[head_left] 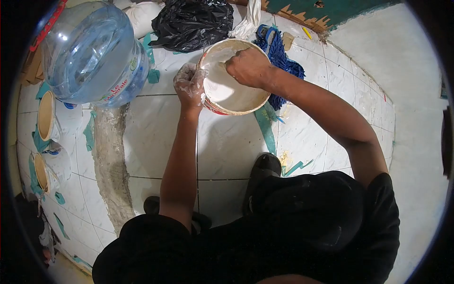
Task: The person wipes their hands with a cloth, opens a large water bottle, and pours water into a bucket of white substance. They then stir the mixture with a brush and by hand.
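Observation:
A round bucket (255, 103) with white material inside stands in front of me, tilted slightly toward me. My left hand (190, 85), coated with white residue, grips the bucket's left rim. Over the bucket's opening, my right hand (249, 67) is closed in a fist around something pale that points down into the white material; most of it is hidden by the fingers. White residue coats the bucket's inner wall and rim.
A large water bottle (94, 57) lies at the upper left, near two small buckets (46, 116). Behind the bucket are a black plastic bag (194, 23) and a blue mop-like cloth (283, 59). Green scraps (267, 130) lie on the tiled floor (227, 156); a wall (416, 118) rises right.

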`<state>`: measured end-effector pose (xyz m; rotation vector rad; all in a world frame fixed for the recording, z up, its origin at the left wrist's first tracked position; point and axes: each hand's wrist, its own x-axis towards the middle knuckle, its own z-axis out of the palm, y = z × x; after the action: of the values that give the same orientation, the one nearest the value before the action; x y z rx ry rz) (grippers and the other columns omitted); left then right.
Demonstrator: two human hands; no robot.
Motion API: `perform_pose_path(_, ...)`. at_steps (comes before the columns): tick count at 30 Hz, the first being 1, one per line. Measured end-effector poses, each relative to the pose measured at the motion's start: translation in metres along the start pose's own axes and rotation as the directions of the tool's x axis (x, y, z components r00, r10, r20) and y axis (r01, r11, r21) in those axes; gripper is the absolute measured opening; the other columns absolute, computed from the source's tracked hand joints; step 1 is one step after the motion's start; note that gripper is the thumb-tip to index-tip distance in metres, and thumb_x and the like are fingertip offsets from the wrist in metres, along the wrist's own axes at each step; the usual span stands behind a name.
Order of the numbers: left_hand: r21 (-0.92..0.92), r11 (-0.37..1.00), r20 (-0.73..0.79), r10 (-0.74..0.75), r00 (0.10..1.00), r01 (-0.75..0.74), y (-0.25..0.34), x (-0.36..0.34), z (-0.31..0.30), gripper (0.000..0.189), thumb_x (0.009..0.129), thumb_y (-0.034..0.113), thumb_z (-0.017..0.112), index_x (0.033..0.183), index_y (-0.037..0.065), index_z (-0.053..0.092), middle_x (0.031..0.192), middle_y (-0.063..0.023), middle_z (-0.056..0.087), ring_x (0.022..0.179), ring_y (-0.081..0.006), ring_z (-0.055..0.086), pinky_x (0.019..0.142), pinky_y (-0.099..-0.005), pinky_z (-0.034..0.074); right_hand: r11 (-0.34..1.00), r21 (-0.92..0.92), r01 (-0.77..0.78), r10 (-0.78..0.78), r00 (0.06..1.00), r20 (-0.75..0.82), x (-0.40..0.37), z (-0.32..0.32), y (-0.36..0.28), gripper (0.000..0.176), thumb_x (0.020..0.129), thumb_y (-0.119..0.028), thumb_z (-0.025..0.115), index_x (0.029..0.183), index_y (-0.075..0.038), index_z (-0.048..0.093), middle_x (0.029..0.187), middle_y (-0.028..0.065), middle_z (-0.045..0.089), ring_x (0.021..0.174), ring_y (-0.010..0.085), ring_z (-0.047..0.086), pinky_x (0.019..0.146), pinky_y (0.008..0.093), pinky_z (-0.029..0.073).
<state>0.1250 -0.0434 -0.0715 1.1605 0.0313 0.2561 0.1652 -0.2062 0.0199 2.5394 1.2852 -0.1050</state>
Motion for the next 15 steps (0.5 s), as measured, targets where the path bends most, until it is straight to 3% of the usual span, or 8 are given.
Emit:
perform_pose_path(1, -0.022, 1.0, -0.003, 0.006, 1.0, -0.006, -0.001, 0.0, 0.002, 0.014, 0.075, 0.012, 0.063, 0.068, 0.004, 0.053, 0.058, 0.004, 0.049, 0.047, -0.0019, 0.036, 0.042, -0.0194, 0.027, 1.0, -0.006, -0.03, 0.03, 0.999, -0.011, 0.001, 0.002, -0.002, 0.013, 0.073, -0.014, 0.054, 0.071, -0.009, 0.066, 0.075, 0.0112, 0.066, 0.072, 0.0255, 0.065, 0.062, 0.0377, 0.052)
perform_pose_path(4, 0.134, 0.991, 0.023, 0.004, 1.0, -0.007, 0.003, -0.001, 0.001, 0.011, 0.08, 0.009, 0.056, 0.074, 0.001, 0.053, 0.067, -0.0005, 0.052, 0.06, -0.0074, 0.048, 0.055, -0.0225, 0.039, 0.994, 0.002, 0.11, -0.109, 0.991, -0.072, -0.002, 0.006, -0.019, 0.013, 0.072, -0.015, 0.054, 0.069, -0.009, 0.065, 0.072, 0.0109, 0.065, 0.07, 0.0255, 0.065, 0.061, 0.0373, 0.052)
perform_pose_path(8, 0.023, 0.998, -0.012, -0.064, 0.998, 0.064, 0.003, -0.001, -0.008, 0.011, 0.08, 0.01, 0.057, 0.075, 0.0, 0.054, 0.068, -0.0013, 0.053, 0.06, -0.0078, 0.048, 0.055, -0.0223, 0.039, 0.949, 0.12, 0.291, -0.273, 0.951, -0.144, -0.01, 0.004, -0.024, 0.013, 0.07, -0.014, 0.054, 0.068, -0.008, 0.065, 0.07, 0.0118, 0.064, 0.069, 0.0285, 0.064, 0.061, 0.0376, 0.052)
perform_pose_path(11, 0.029, 1.0, 0.018, 0.003, 1.0, -0.004, 0.001, -0.002, -0.011, 0.011, 0.079, 0.01, 0.057, 0.076, 0.0, 0.055, 0.069, -0.0018, 0.055, 0.061, -0.0079, 0.049, 0.056, -0.0218, 0.04, 0.954, 0.176, 0.243, -0.232, 0.969, -0.08, -0.009, -0.004, -0.007, 0.013, 0.071, -0.014, 0.054, 0.069, -0.007, 0.065, 0.071, 0.0118, 0.064, 0.069, 0.0289, 0.065, 0.061, 0.038, 0.052)
perform_pose_path(15, 0.056, 0.998, 0.081, 0.035, 0.996, -0.039, -0.002, 0.0, -0.009, 0.011, 0.079, 0.01, 0.057, 0.076, 0.0, 0.055, 0.071, -0.002, 0.056, 0.062, -0.008, 0.05, 0.058, -0.0214, 0.041, 0.997, 0.016, 0.072, -0.071, 0.996, -0.057, -0.007, -0.008, 0.007, 0.013, 0.072, -0.013, 0.054, 0.07, -0.007, 0.065, 0.071, 0.0123, 0.065, 0.069, 0.029, 0.065, 0.061, 0.0384, 0.052)
